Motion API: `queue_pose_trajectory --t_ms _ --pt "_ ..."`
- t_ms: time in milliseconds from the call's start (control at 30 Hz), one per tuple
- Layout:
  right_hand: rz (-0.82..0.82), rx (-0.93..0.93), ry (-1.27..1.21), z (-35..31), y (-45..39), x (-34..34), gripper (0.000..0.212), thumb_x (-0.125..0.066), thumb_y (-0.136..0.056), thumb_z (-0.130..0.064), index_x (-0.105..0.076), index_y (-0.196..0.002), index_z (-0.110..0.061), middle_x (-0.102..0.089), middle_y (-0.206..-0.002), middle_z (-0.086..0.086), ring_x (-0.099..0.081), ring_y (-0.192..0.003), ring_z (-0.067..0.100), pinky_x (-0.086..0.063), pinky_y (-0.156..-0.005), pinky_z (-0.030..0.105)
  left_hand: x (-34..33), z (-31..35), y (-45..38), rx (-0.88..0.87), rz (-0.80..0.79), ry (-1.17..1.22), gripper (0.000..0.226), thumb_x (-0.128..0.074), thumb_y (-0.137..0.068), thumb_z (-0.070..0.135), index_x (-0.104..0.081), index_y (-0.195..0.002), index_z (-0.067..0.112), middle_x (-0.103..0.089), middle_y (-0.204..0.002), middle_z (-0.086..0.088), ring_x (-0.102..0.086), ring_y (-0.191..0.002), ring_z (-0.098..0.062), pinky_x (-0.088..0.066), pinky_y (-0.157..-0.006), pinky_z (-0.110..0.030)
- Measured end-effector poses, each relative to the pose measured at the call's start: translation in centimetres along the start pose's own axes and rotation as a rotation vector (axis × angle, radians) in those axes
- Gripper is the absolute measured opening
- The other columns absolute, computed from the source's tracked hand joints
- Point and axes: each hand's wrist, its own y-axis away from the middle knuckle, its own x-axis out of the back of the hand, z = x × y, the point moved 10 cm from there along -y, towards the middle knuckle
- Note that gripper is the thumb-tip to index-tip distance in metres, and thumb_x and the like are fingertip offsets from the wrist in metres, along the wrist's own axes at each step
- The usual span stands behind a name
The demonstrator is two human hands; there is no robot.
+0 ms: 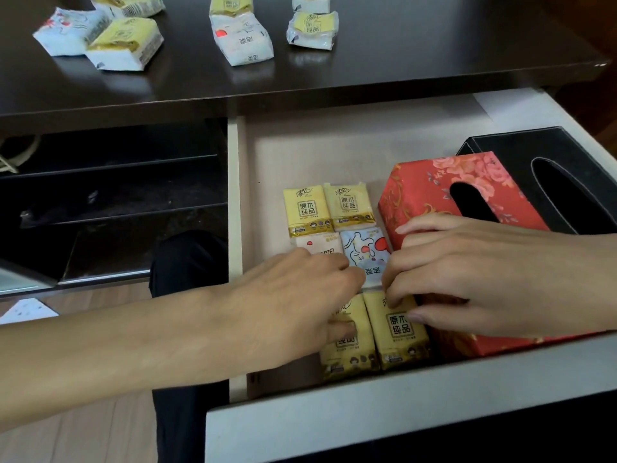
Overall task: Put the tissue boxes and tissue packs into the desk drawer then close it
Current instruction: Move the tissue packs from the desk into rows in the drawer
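a: where are your hands right now?

b: both down in the drawer. my left hand lies flat, fingers loosely spread over the lower-left yellow pack, pressing rather than gripping. my right hand has its fingertips curled onto the yellow pack beside it, nudging it in next to the red box; it isn't closed around anything.

a: and the rest?

b: six packs sit in two columns left of the red box, and the black box is behind that one. more packs wait up on the desk.

a: how do they handle?

b: i'd say light, soft, with slick wrappers, so they squash and slide. i'd pinch each across its short sides. the boxes look stiffer; i'd take those by the long walls.
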Motion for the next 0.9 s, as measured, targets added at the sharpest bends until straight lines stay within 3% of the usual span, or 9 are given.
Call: queue_pose_trajectory --t_ms 100,233,300,433,567,700,900 --pt "0.051 -0.004 -0.111 0.0 -0.7 0.6 0.028 -0.057 -0.102 -0.025 -0.073 -0.125 -0.025 -0.069 -0.128 -0.008 -0.058 -0.122 0.009 -0.037 -0.108 0.027 1.6 -0.6 -0.1 0.004 0.056 0.033 0.032 -0.058 -0.088 0.054 -0.054 -0.111 0.03 -0.06 -0.103 0.012 -0.06 -0.089 -0.016 -0.044 -0.064 -0.031" --pt "0.116 0.029 0.107 0.8 -2.3 4.5 0.03 -0.046 -0.103 -0.031 -0.073 -0.117 -0.029 -0.068 -0.116 -0.011 -0.059 -0.112 0.013 -0.039 -0.099 0.028 5.1 -3.1 -0.2 0.02 0.181 0.087 0.029 -0.064 -0.084 0.049 -0.061 -0.11 0.037 -0.058 -0.096 0.018 -0.056 -0.079 -0.007 -0.054 -0.069 -0.036" --pt "0.15 0.074 0.225 1.0 -3.4 6.5 0.037 -0.038 -0.101 -0.038 -0.072 -0.111 -0.027 -0.067 -0.108 -0.012 -0.055 -0.106 0.014 -0.039 -0.095 0.03 6.7 -5.3 -0.8 0.047 0.219 0.055 0.027 -0.066 -0.082 0.049 -0.063 -0.105 0.036 -0.057 -0.096 0.017 -0.058 -0.088 -0.01 -0.052 -0.072 -0.037" --pt "0.162 -0.057 0.291 4.5 -7.0 7.7 0.037 -0.047 -0.097 -0.043 -0.063 -0.125 -0.024 -0.065 -0.12 -0.006 -0.051 -0.117 0.018 -0.038 -0.096 0.034 6.8 -9.9 -3.0 0.166 0.042 -0.07 0.037 -0.072 -0.074 0.058 -0.063 -0.099 0.033 -0.055 -0.111 0.009 -0.051 -0.111 -0.015 -0.045 -0.085 -0.032" --pt "0.006 -0.189 0.188 7.0 -9.9 6.5 0.05 -0.057 -0.093 -0.056 -0.057 -0.135 -0.028 -0.062 -0.134 -0.004 -0.056 -0.125 0.021 -0.048 -0.097 0.039 4.5 -10.4 -4.2 0.173 -0.12 -0.07 0.045 -0.077 -0.064 0.065 -0.061 -0.091 0.033 -0.058 -0.103 0.011 -0.057 -0.096 -0.016 -0.05 -0.082 -0.035" --pt "-0.168 -0.237 0.125 7.9 -10.8 4.2 0.056 -0.065 -0.087 -0.064 -0.06 -0.125 -0.023 -0.066 -0.119 0.001 -0.063 -0.104 0.024 -0.054 -0.089 0.042 3.9 -10.2 -4.3 0.161 -0.092 -0.012 0.046 -0.079 -0.062 0.064 -0.057 -0.091 0.035 -0.051 -0.104 0.013 -0.052 -0.09 -0.013 -0.049 -0.077 -0.036" --pt "-0.145 -0.222 0.072 7.6 -10.6 4.1 0.063 -0.078 -0.081 -0.054 -0.06 -0.134 -0.024 -0.065 -0.121 -0.003 -0.061 -0.106 0.02 -0.052 -0.093 0.042 3.2 -10.1 -4.2 0.16 -0.073 0.049 0.047 -0.08 -0.067 0.058 -0.057 -0.099 0.031 -0.048 -0.106 0.008 -0.048 -0.093 -0.014 -0.047 -0.08 -0.036"
